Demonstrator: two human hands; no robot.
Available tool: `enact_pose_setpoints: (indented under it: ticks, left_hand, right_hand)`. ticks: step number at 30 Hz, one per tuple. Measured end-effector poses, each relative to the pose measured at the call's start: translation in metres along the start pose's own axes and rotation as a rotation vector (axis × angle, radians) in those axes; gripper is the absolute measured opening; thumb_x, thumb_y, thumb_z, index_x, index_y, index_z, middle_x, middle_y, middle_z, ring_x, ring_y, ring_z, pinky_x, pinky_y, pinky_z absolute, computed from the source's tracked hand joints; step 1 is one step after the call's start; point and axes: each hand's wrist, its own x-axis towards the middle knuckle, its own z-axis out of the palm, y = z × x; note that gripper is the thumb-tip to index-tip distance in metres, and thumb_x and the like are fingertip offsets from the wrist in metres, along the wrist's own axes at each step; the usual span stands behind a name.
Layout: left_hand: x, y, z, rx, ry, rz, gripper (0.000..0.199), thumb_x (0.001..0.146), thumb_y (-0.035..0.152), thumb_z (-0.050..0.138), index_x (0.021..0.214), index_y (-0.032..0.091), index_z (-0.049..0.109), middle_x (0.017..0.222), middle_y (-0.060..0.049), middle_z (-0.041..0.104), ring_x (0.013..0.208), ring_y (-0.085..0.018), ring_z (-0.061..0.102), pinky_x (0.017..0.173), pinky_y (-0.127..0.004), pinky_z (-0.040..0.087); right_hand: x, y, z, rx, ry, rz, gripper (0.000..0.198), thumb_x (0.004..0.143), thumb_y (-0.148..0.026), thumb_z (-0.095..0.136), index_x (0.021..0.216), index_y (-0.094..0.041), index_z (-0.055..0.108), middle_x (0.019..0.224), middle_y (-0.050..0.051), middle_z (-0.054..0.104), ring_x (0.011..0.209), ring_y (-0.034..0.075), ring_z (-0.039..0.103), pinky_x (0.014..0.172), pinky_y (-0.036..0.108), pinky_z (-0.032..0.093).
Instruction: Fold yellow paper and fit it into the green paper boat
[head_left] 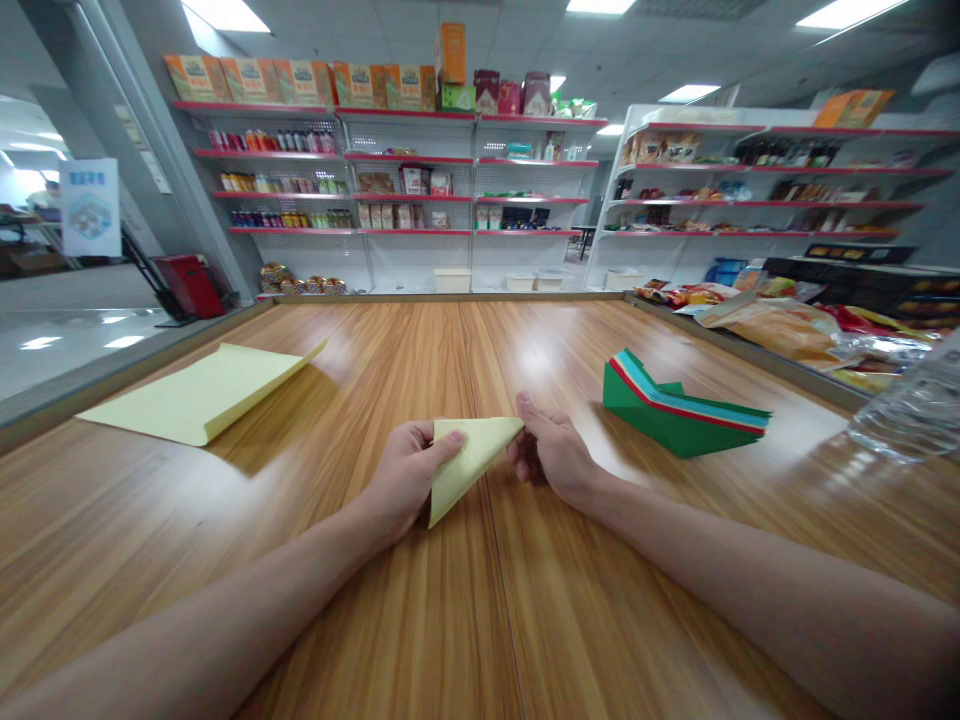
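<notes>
A pale yellow sheet of paper folded into a triangle (474, 455) is held above the middle of the table. My left hand (409, 465) grips its left side, thumb lying on top and fingers behind. At the triangle's right corner, my right hand (551, 445) is closed with the corner by its thumb and fingers. To the right stands a folded paper piece (682, 415), green outside with layered red, white and blue edges. A larger yellow paper sheet (202, 390) lies on the left, its right edge curled up.
The wooden table (420, 620) has a raised rim. A clear plastic bottle (911, 400) is at the right edge. Packaged snacks (787, 325) are piled beyond the right rim. Stocked shelves (405, 155) stand behind, and a red box (187, 285) is on the floor at left.
</notes>
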Motion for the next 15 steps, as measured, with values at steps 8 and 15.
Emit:
enact_pose_setpoints:
  ticks: [8, 15]
  left_hand:
    - [0.0008, 0.0013, -0.0012, 0.004, 0.000, 0.040, 0.026, 0.072, 0.035, 0.067, 0.072, 0.008, 0.063, 0.059, -0.001, 0.056, 0.050, -0.008, 0.043, 0.046, -0.020, 0.029]
    - [0.0032, -0.0005, -0.0023, -0.047, -0.023, 0.017, 0.025, 0.070, 0.032, 0.070, 0.070, 0.007, 0.064, 0.059, -0.001, 0.056, 0.050, -0.008, 0.045, 0.046, -0.020, 0.030]
  right_hand:
    - [-0.0026, -0.0012, 0.0032, -0.119, -0.078, -0.097, 0.059, 0.079, -0.061, 0.048, 0.044, -0.013, 0.051, 0.031, -0.003, 0.041, 0.028, 0.005, 0.036, 0.032, 0.018, 0.023]
    - [0.0008, 0.0009, -0.0017, -0.080, -0.137, -0.053, 0.060, 0.082, -0.059, 0.046, 0.045, -0.012, 0.054, 0.031, -0.001, 0.043, 0.027, 0.005, 0.034, 0.032, 0.018, 0.020]
